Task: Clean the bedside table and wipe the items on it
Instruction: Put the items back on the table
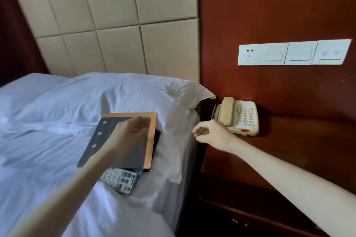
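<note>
- The bedside table (289, 140), of glossy reddish-brown wood with a flat top, fills the right of the frame, against a wall panel (269, 5) of the same wood.
- A cream plastic telephone (238, 117) stands at the table's back left corner, its handset in the cradle beside rows of rounded keys.
- The right hand (212, 132) hovers at centre, just left of the telephone; its fingers are loosely curled, blurred, with nothing seen in them.
- The left hand (131, 134), left of centre, pinches a thin dark grey sheet (100, 140) with three round holes along one edge.
- Under the sheet lie a flat orange folder (152, 121) and a black slab (157, 140), on the bed's wrinkled white linen (57, 102).
- A grey remote control (121, 179) with rubbery buttons pokes out below them.
- A white switch panel (292, 53) sits on the wall at upper right; a padded beige headboard (115, 25) of square panels fills the upper left.
</note>
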